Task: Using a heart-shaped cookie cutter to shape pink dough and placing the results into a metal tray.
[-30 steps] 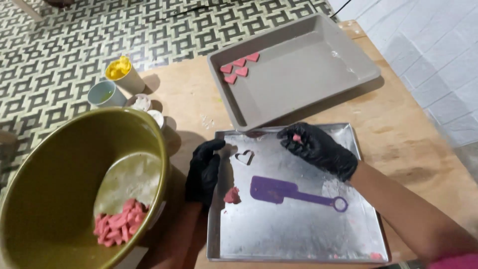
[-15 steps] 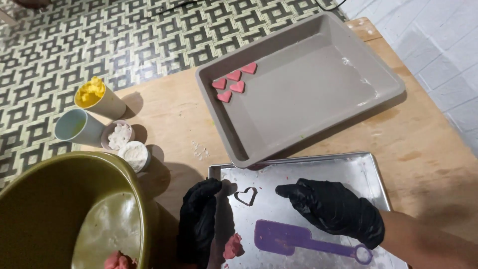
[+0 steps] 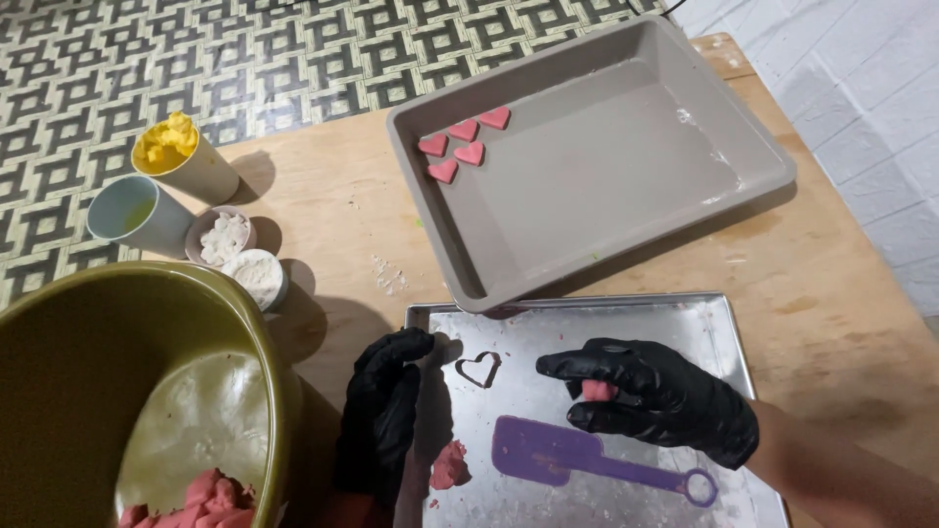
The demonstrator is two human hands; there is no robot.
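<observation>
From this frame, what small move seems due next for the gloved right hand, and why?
Probably carry the pink piece pinched in the right hand up to the grey pan and set it beside the four pink hearts there. The heart cutter lies empty on the metal tray.

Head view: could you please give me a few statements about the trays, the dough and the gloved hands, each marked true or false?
1. The right hand pinches a pink dough piece in its fingers. True.
2. The grey baking pan holds six heart shapes. False: four pink hearts.
3. The heart cutter lies on the metal tray. True.
4. The left hand holds the purple spatula. False: the spatula lies free on the tray.
5. The green bowl is empty. False: it holds pink dough.
</observation>
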